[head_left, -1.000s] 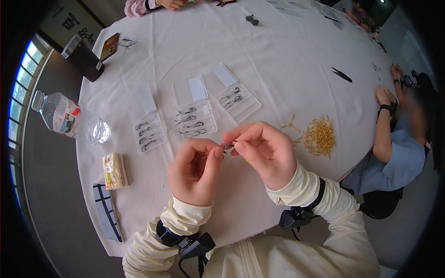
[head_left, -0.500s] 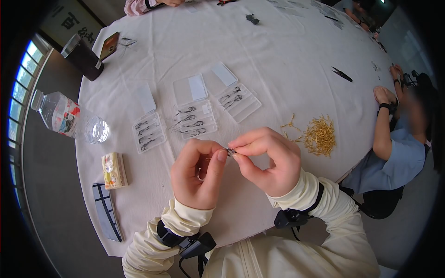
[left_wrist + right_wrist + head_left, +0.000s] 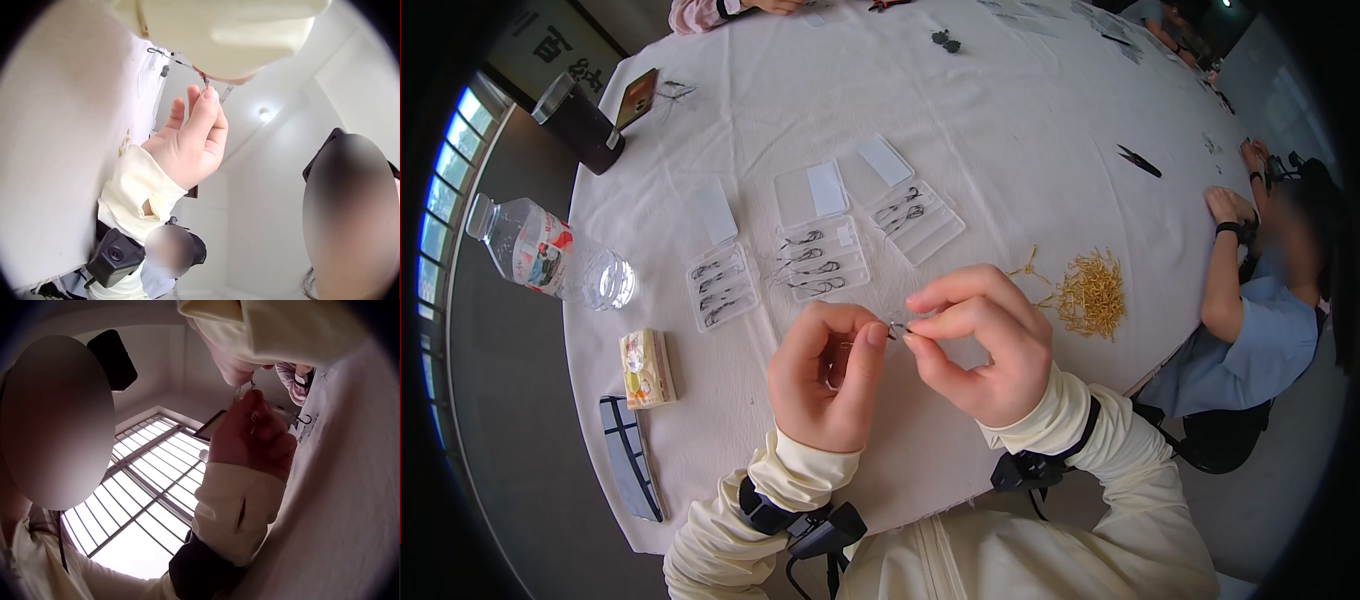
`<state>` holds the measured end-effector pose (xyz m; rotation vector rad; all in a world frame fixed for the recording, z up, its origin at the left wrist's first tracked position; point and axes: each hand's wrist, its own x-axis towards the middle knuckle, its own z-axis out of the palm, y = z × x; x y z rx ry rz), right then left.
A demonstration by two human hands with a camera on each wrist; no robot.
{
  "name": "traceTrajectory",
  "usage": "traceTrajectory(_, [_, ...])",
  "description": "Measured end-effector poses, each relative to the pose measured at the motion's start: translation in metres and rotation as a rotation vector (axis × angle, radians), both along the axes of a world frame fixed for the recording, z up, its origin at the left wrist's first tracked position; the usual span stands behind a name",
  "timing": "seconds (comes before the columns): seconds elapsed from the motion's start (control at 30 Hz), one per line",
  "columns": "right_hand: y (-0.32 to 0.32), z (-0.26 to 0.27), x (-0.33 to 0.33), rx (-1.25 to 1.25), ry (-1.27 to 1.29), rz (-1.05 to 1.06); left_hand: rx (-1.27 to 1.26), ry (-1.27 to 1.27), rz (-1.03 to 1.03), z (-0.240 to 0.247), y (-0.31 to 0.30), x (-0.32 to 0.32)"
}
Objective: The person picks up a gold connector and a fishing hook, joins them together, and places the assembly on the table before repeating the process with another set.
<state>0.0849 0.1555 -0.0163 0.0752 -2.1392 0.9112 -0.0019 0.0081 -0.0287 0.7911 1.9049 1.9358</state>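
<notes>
While the water bottle (image 3: pixel 560 258) sits at the far left, nearer me lie the open left case (image 3: pixel 751 277) and middle case (image 3: pixel 850 262), dark hooked pieces (image 3: pixel 805 256) in both. My left hand (image 3: pixel 825 380) pinches a small metal piece (image 3: pixel 894 329) just in front of them; a hooked wire (image 3: pixel 178 61), probably joined to it, sticks out past my fingers. If that pinch rolls, the piece could twist away, or the hooked end snag the tablecloth (image 3: pixel 1000 150). My right hand (image 3: pixel 990 345) nips what looks like its other end, thumb and forefinger nearly together; pulling too hard there might make it spring loose, and should it land in the golden heap (image 3: pixel 1090 295) farther right, it would be awkward to pick out.
</notes>
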Motion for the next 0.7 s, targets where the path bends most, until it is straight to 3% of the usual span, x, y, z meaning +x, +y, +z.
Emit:
traceTrajectory(0.07, [0.0, -0.001, -0.001, 0.014, 0.003, 0.002, -0.009, 0.045, -0.001, -0.001, 0.0, -0.002])
traceTrajectory(0.23, [0.002, -0.001, -0.002, 0.075, 0.023, -0.016, -0.109, 0.498, 0.01, 0.009, 0.0, -0.007])
traceTrajectory(0.7, [0.005, 0.001, 0.0, 0.185, 0.034, -0.054, -0.099, 0.729, 0.046, 0.006, 0.0, -0.008])
